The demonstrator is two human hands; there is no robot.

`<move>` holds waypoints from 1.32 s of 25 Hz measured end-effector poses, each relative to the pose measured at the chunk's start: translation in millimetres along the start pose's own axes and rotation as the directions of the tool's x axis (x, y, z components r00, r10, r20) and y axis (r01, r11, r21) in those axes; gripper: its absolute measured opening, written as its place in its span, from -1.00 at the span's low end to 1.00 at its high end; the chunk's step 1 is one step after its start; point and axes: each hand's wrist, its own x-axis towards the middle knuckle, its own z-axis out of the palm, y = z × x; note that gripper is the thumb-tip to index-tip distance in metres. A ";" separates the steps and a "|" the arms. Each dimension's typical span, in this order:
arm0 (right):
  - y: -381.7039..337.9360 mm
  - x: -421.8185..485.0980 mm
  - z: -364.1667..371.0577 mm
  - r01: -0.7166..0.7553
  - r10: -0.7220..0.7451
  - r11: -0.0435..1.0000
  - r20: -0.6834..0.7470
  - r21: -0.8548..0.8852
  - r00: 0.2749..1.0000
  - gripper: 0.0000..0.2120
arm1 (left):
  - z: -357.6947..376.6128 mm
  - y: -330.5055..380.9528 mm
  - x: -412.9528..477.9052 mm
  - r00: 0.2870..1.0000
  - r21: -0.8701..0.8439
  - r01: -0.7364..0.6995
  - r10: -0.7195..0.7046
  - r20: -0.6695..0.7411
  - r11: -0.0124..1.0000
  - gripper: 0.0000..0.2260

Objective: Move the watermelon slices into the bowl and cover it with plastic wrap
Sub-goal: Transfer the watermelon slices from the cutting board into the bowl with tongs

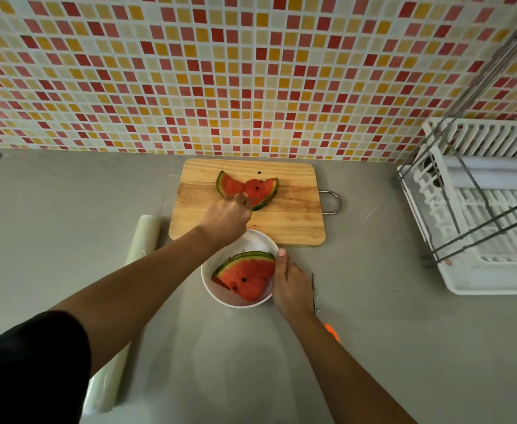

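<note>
Watermelon slices (248, 188) are split between two places: two wedges lie touching on the wooden cutting board (293, 221), and at least one larger wedge (246, 278) already rests in the white bowl (220, 293), rind toward the board. We have set the bowl just in front of the board's near edge, we judge so that each slice travels only a short way. Our right hand (290, 286) wraps the bowl's right rim, thumb laid along the edge and fingers curled round the outside, which seems meant to steady the bowl while slices drop in. Our left hand (225, 220) reaches across over the bowl to the board, fingers bunched together at the near edge of the two wedges; whether they already pinch a slice we cannot tell, since the knuckles hide the tips. The plastic wrap roll (142, 237) waits on the counter left of the board, within reach for covering later. A knife (315, 293) lies beside our right hand, and a dish rack (480, 228) stands well apart at right.
</note>
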 end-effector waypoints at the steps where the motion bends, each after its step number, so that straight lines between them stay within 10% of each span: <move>1: -0.1 0.1 -0.2 -0.002 0.002 1.000 0.003 -0.001 1.000 -0.46 | -1.9 -1.7 2.1 1.000 -0.024 0.018 -0.018 0.008 1.000 -0.69; 9: 0.9 0.5 0.1 0.003 -0.003 1.000 -0.006 -0.010 1.000 -0.47 | -18.0 -41.2 -2.9 0.909 -0.615 0.323 -0.416 -0.010 0.720 -0.80; 13: 1.1 0.5 0.4 -0.004 0.004 1.000 -0.012 0.014 1.000 -0.48 | -17.3 -63.6 -5.2 0.723 -0.879 0.472 -0.602 0.338 0.073 -0.90; 19: -1.5 0.9 -0.1 -0.057 0.057 0.998 -0.004 -0.005 0.998 -0.42 | -32.2 -70.0 -62.8 0.762 -0.905 0.356 -0.487 0.426 -0.235 -0.90; 21: -1.0 2.2 -0.4 -0.071 0.071 0.997 -0.007 -0.018 0.997 -0.40 | -40.4 -71.0 -92.1 0.812 -0.936 0.323 -0.466 0.350 -0.141 -0.88; 26: 2.0 -0.2 1.0 -0.072 0.072 0.997 -0.008 0.008 0.997 -0.33 | -57.6 -37.9 -157.2 0.956 -0.608 -0.103 -0.091 -0.279 0.788 -0.79; 29: 3.8 -0.5 0.3 -0.080 0.079 0.993 0.013 0.086 0.997 -0.31 | -49.7 -9.8 -176.5 0.921 -0.242 -0.328 0.253 -0.296 0.913 -0.72; 33: 2.6 -1.4 -0.7 -0.110 0.105 0.986 0.050 0.122 0.993 -0.29 | -49.1 -2.2 -188.1 0.945 -0.204 -0.277 0.227 -0.238 0.939 -0.68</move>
